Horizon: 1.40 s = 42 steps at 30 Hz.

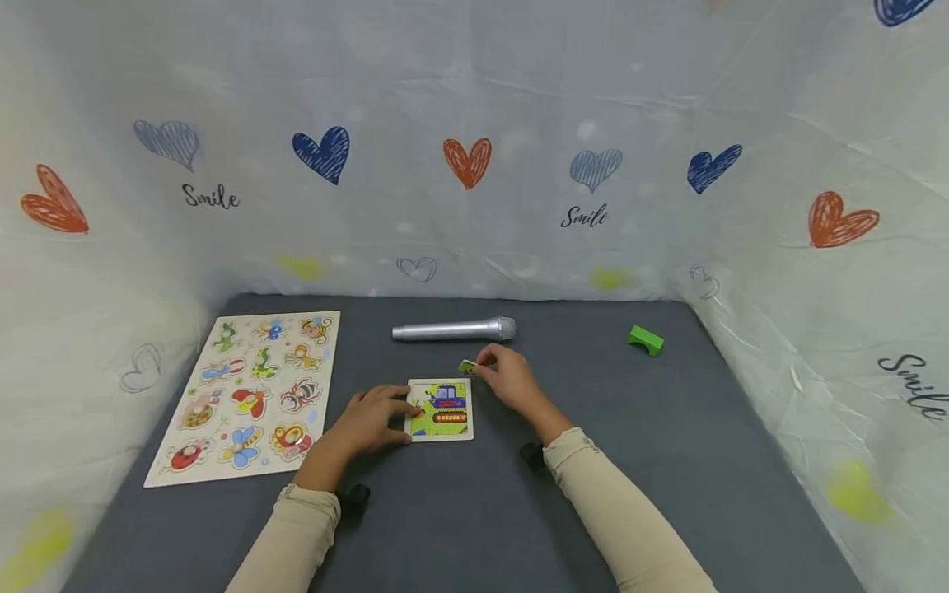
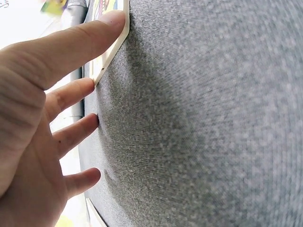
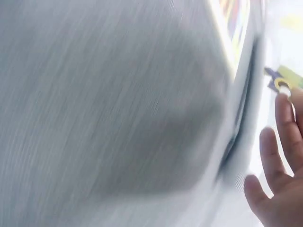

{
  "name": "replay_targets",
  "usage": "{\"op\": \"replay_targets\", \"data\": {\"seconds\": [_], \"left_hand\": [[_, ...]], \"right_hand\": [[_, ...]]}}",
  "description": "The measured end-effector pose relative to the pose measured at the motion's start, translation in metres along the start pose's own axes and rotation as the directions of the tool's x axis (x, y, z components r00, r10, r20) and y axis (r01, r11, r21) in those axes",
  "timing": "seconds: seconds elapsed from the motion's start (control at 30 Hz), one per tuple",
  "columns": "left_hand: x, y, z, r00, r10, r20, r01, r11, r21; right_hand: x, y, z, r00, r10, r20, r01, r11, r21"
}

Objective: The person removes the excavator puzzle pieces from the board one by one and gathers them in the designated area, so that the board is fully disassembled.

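Observation:
A small square jigsaw board [image 1: 449, 436] with a blue and red vehicle picture lies on the dark table. My left hand [image 1: 371, 418] spreads over the board's left side, fingers extended. In the left wrist view its thumb [image 2: 106, 26] presses on the board's edge and the forefinger tip meets a corner. Above the board's top right corner, my right hand [image 1: 510, 379] pinches a small green puzzle piece [image 1: 466, 366] between thumb and forefinger. The right wrist view shows that puzzle piece [image 3: 289, 75] raised, with yellow and purple print; the other fingers are spread.
A large pale board [image 1: 245, 375] printed with insects lies at the left. Behind the jigsaw board is a silver microphone [image 1: 452, 330]. A green arch-shaped block [image 1: 646, 339] sits at the back right. White sheeting with hearts [image 1: 467, 163] encloses the table's back and sides.

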<state>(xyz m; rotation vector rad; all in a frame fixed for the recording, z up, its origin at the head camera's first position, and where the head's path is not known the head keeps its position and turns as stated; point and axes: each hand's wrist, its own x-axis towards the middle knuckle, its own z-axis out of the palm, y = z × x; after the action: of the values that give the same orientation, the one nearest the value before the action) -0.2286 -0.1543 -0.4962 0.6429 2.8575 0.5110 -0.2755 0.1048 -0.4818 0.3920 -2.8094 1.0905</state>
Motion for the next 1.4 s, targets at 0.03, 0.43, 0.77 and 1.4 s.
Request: {"op": "replay_targets", "data": {"seconds": [0.03,0.43,0.77,1.4], "left_hand": [[0.000,-0.001,0.000,1.000,0.001,-0.002,-0.001,1.000,0.002],[-0.015,-0.013,-0.007,1.000,0.004,-0.014,-0.004,1.000,0.015],[-0.020,-0.015,-0.008,1.000,-0.014,-0.011,0.014,1.000,0.009],[-0.001,0.000,-0.002,1.000,-0.021,0.016,0.021,1.000,0.004]], "right_hand": [[0.001,0.008,-0.005,1.000,0.029,0.007,-0.029,0.999,0.031],[0.006,0.034,-0.005,0.984,0.130,0.121,-0.127,0.991,-0.030],[0.002,0.031,0.002,0.990,0.115,0.082,-0.105,0.988,-0.115],[0.003,-0.026,0.032,0.917,-0.206,0.342,0.311,0.906,-0.287]]}}
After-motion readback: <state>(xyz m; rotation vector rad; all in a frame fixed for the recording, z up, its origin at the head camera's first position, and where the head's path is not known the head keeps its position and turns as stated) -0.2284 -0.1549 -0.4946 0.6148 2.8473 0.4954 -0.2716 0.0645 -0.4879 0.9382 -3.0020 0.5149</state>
